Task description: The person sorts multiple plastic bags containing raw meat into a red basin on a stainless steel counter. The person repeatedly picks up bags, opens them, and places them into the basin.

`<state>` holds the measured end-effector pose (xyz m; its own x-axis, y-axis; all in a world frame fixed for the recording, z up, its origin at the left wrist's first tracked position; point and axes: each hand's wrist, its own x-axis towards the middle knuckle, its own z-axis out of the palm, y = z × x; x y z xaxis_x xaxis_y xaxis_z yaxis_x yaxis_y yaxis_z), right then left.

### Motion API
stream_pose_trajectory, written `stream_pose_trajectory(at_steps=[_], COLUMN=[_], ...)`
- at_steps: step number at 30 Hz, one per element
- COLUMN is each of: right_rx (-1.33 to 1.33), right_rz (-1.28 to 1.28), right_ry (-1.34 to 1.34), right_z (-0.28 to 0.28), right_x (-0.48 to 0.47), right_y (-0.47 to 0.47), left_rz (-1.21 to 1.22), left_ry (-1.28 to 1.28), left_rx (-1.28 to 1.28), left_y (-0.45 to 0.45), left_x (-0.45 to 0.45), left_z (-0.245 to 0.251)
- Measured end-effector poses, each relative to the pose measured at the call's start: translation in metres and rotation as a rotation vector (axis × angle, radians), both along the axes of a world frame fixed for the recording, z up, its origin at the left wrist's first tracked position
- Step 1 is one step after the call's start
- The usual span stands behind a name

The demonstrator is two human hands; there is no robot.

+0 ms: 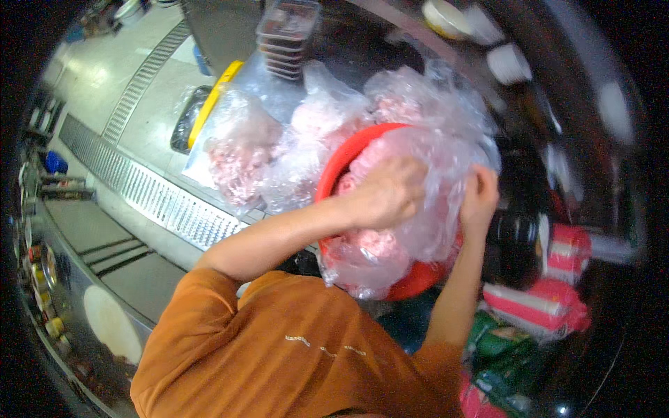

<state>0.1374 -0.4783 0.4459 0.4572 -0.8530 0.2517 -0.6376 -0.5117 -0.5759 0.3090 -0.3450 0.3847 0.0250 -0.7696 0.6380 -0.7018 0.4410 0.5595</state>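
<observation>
A red plastic tub (334,175) stands in front of me, holding clear plastic bags and pink contents that look like raw meat. My left hand (394,193) is over the tub, its fingers curled on a thin clear plastic bag (439,219). At the tub's right side, my right hand (480,196) pinches the same film near its edge. Both hands are somewhat blurred. A second filled bag (368,266) lies at the tub's near side, partly over the rim. My forearms cross the tub's left and right edges.
Beyond the tub lie filled clear bags (240,172) and a stack of clear-lidded containers (287,39). A yellow-rimmed bin (214,104) stands left. Metal drain grating (157,201) crosses the floor. Pink packages (543,305) and a green bag (496,345) sit at right.
</observation>
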Motion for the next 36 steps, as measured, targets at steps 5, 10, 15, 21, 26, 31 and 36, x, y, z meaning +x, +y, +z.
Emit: stream_pose_trajectory(at_steps=[5,10,15,21,26,31,36], right_rx=[-0.120,-0.149,-0.248,-0.035,0.222,0.143,0.394], right_rz=[0.389,0.287,0.336,0.531,0.581,0.643,0.506], right_ry=[0.284,0.538,0.312,-0.042,-0.036,-0.049,-0.207], right_z=[-0.077,-0.118,-0.086,-0.077,-0.076,-0.080,-0.098], right_x=[0.026,0.039,0.044,0.101,0.134,0.158,0.165], right_y=[0.034,0.048,0.049,0.102,0.122,0.131,0.108], left_rz=[-0.214,-0.169,0.271,0.298,0.430,0.252,0.158], left_ry=[-0.549,-0.481,-0.048,-0.052,0.876,1.219,1.484], left_rx=[0.685,0.607,0.510,0.885,0.504,0.402,0.312], left_y=[0.025,0.053,0.085,0.140,0.148,0.142,0.142], left_x=[-0.039,-0.032,0.086,0.120,0.142,0.152,0.166], left_z=[-0.070,-0.061,-0.041,-0.082,-0.075,-0.026,0.013])
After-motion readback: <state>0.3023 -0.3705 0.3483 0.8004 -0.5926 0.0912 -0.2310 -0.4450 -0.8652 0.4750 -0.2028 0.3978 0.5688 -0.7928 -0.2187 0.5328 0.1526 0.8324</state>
